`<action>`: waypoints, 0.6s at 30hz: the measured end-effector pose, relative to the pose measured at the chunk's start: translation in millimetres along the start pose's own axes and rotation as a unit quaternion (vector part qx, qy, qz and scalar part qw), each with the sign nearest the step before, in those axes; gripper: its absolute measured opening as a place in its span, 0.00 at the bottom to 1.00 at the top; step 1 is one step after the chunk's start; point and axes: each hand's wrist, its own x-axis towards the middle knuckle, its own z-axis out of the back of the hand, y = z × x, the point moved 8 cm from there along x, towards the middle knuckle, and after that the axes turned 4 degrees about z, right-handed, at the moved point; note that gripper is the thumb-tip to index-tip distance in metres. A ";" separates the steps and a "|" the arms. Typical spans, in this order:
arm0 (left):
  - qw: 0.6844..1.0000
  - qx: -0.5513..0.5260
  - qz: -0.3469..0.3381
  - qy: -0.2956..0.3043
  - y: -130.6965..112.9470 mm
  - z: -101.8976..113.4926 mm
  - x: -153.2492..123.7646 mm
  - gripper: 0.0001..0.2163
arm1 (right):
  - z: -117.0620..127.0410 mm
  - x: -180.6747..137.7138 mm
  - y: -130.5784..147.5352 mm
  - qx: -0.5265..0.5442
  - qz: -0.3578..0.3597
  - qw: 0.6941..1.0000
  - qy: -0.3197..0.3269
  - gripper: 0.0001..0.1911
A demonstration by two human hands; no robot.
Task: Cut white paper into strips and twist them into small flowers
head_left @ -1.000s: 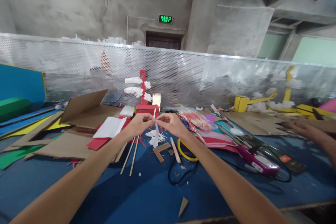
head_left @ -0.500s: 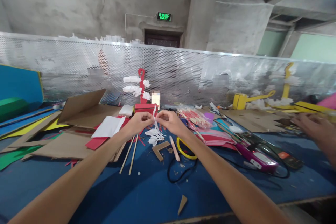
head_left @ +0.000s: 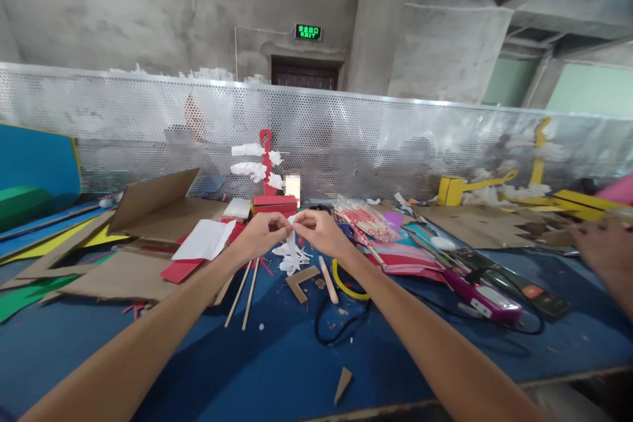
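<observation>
Just in front of the red cardboard stand (head_left: 268,175), which rises at the far middle of a blue table (head_left: 277,369) with white tufts stuck to its post, a person's two bare hands meet fingertip to fingertip. The left hand (head_left: 260,235) and the right hand (head_left: 321,231) each pinch a white paper strip (head_left: 291,232) between thumb and forefinger, both closed tight on it. The strip sits exactly between the two grips, as near to one hand as to the other. Its long axis runs roughly up and down, and its lower end hangs toward a heap of white paper shreds (head_left: 290,258) lying on the table directly below the hands; whether it touches the heap cannot be told. Nearer the viewer than the stand, two wooden sticks (head_left: 246,293) lie below the left wrist, and an L-shaped cardboard piece (head_left: 301,280) and a yellow ring (head_left: 349,282) lie below the right. Well to the right of the stand lies a purple tool (head_left: 482,301), and beyond it another person's hand (head_left: 601,247) reaches in from the edge. Behind the stand runs a perforated metal screen (head_left: 395,138).
</observation>
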 end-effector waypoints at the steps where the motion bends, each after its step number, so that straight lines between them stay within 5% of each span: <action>1: 1.000 -0.006 0.005 0.001 0.7 -0.2 0.2 0.09 | -0.2 0.0 -1.2 0.004 -0.004 1.000 0.000 0.07; 11: 0.999 -0.045 0.005 -0.028 1.9 4.7 1.4 0.07 | -0.2 1.3 -6.9 0.049 -0.029 0.998 0.004 0.11; 18: 0.983 -0.180 0.033 -0.027 4.6 4.0 1.6 0.11 | -1.2 1.6 -11.3 0.093 -0.058 0.994 0.005 0.12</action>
